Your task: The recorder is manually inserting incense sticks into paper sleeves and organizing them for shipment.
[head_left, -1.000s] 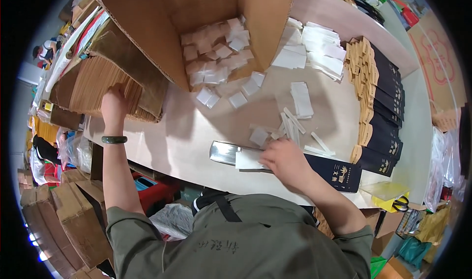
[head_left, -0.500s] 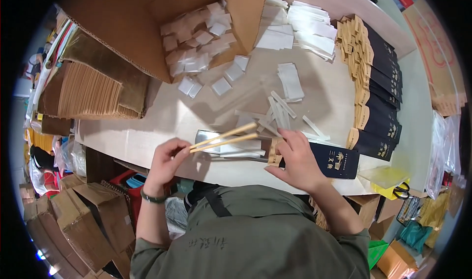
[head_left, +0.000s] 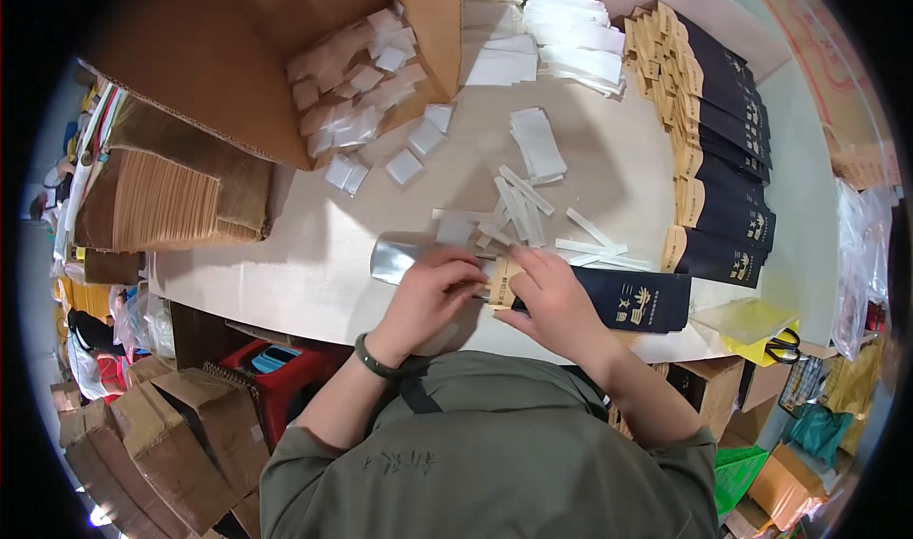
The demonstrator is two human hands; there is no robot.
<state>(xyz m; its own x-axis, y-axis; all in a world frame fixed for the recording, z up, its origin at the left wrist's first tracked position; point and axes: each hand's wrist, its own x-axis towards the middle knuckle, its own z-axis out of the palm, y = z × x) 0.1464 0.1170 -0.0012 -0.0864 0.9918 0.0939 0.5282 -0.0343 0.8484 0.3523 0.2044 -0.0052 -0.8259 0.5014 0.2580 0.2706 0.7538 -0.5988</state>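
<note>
Dark paper sleeve [head_left: 623, 303] lies flat at the table's [head_left: 314, 273] six-o'clock edge, tan mouth between both hands.
Head view: left hand [head_left: 433, 292] pinches something at the mouth, probably chopsticks; right hand [head_left: 552, 297] presses flat. Light, thin, creasable; best held by its edges.

We look straight down from a camera on the person's head. The table [head_left: 314, 273] is close below us, edges bending round.
</note>
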